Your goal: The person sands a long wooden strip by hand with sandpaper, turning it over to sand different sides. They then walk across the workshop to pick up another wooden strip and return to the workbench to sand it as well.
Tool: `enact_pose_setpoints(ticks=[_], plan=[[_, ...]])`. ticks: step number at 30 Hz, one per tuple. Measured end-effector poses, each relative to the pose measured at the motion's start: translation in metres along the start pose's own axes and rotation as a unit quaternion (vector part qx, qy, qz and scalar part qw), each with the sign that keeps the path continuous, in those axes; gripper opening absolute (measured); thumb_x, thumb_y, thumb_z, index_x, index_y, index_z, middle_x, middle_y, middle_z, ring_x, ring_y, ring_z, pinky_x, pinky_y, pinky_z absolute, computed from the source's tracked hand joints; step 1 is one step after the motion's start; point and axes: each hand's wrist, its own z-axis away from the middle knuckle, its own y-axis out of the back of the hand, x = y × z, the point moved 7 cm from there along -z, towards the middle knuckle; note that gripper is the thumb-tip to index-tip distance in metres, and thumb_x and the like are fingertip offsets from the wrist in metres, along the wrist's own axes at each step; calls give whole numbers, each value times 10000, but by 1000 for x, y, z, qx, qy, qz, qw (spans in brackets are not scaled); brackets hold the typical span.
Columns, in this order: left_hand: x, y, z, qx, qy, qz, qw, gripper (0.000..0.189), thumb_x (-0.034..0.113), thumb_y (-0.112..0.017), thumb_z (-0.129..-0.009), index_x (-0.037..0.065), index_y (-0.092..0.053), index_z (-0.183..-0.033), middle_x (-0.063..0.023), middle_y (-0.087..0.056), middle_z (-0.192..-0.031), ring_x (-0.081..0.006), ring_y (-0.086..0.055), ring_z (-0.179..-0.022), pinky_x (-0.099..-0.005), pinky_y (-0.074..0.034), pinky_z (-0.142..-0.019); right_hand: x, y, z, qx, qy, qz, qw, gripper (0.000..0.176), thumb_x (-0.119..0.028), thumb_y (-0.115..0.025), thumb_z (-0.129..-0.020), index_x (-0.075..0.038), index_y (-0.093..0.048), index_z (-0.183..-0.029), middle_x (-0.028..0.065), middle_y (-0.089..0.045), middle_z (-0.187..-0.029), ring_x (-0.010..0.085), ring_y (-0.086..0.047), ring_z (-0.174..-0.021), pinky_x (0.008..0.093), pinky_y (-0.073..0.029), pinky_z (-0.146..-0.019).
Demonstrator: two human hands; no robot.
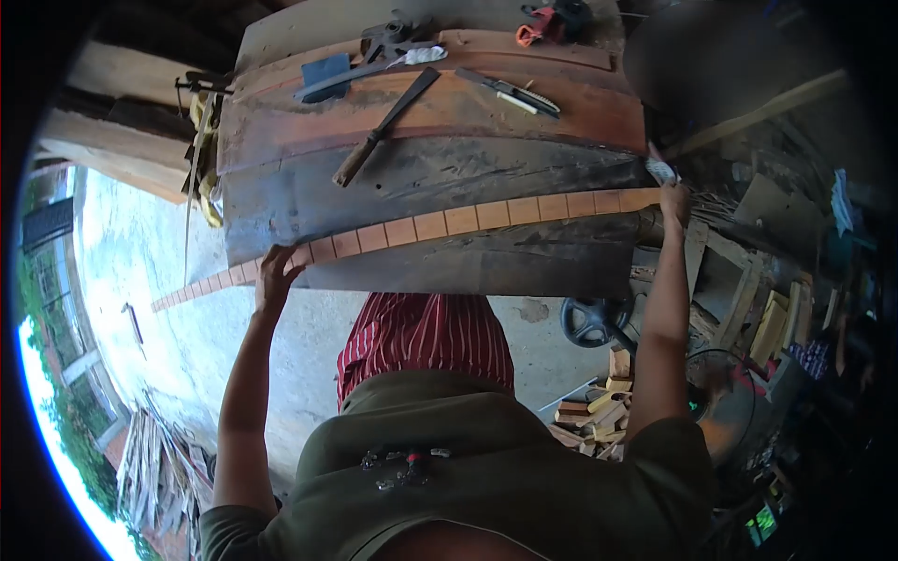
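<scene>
A long, narrow, slightly curved wooden strip (pixel 430 225), crossed by many evenly spaced dark lines, lies over the front part of the workbench (pixel 449 265). Its left end tapers and sticks out past the bench's left edge. My left hand (pixel 278 271) grips the strip near the bench's front left corner, fingers on top. At the far right, my right hand (pixel 673 201) is closed around the other end. Just above my right hand is a small whitish object (pixel 662 171), and I cannot make out what it is.
Behind the strip lie a wooden-handled blade (pixel 385 128), a cutter (pixel 510 92), a dark blue sandpaper piece (pixel 325 79), a metal tool (pixel 398 35) and a red-black object (pixel 554 21). A clamp (pixel 201 86) is at left; wood offcuts (pixel 599 411) and a handwheel (pixel 594 321) are below right.
</scene>
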Motion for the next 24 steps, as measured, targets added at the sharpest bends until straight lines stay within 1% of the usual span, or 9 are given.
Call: enact_pose_setpoints(ticks=[2,4,6,8,9,11,13,20,24], plan=[[0,2,0,-3,15,2,1000,436,65,-791,-728,8,-649,-1137,-139,-624,-1029,-323,-624,-933,-392,-507,-812,6,-11,-21,-19,24,6,1000,545,-387,-395,-912,-2,-602,-1237,280,-608,-1214,440,-555,-1184,538,-447,-961],[-7,-2,1,-26,60,5,998,445,95,-789,-738,14,-645,-1151,-135,-620,-1032,-319,-624,-935,-396,-511,-823,29,-31,-62,45,36,-1,998,511,-417,-409,-928,-36,-627,-1189,221,-681,-1066,368,-680,-904,508,-484,-872],[-6,-1,1,-10,45,8,999,447,100,-785,-740,17,-646,-1157,-130,-618,-1024,-315,-630,-924,-399,-512,-823,72,-71,-102,-156,-142,-275,938,450,-466,-424,-946,-101,-646,-1089,108,-675,-849,244,-585,-538,453,-495,-698],[-14,-5,2,-17,39,14,999,434,110,-787,-727,24,-657,-1132,-120,-615,-1001,-319,-627,-904,-406,-512,-808,58,-53,-66,-277,-174,-410,851,379,-418,-410,-956,-110,-624,-1013,25,-537,-722,116,-454,-481,434,-488,-688],[-16,-5,0,-28,36,-1,999,430,121,-789,-723,35,-662,-1125,-118,-608,-986,-325,-622,-889,-409,-513,-792,36,-30,-36,-269,-160,-400,861,361,-401,-403,-962,-95,-589,-1007,36,-561,-793,142,-483,-521,427,-500,-690],[-11,-2,-4,-18,9,-10,1000,442,150,-797,-708,44,-665,-1117,-116,-592,-958,-316,-623,-862,-408,-516,-761,115,-88,-191,-148,-114,-377,907,378,-391,-418,-973,-123,-633,-1129,56,-613,-915,198,-603,-772,373,-478,-686],[-19,-7,-1,-25,23,-1,999,451,157,-798,-697,59,-669,-1118,-113,-596,-968,-312,-629,-879,-410,-519,-768,68,-62,-127,-163,-83,-324,928,440,-317,-384,-983,-15,-611,-1209,108,-651,-1129,209,-598,-1032,393,-523,-780],[-7,0,4,16,5,-18,1000,484,193,-789,-711,78,-664,-1164,-102,-616,-996,-293,-628,-893,-392,-533,-778,57,-55,-128,-147,-83,-290,942,399,-237,-407,-967,-25,-581,-1256,159,-611,-1191,292,-563,-1094,436,-471,-869],[-6,2,11,38,33,-23,998,509,181,-780,-719,116,-647,-1206,-96,-611,-1012,-292,-620,-943,-407,-530,-796,39,1,-85,107,38,-78,990,391,-192,-420,-958,-31,-564,-1284,189,-588,-1227,340,-543,-1130,460,-442,-920]])
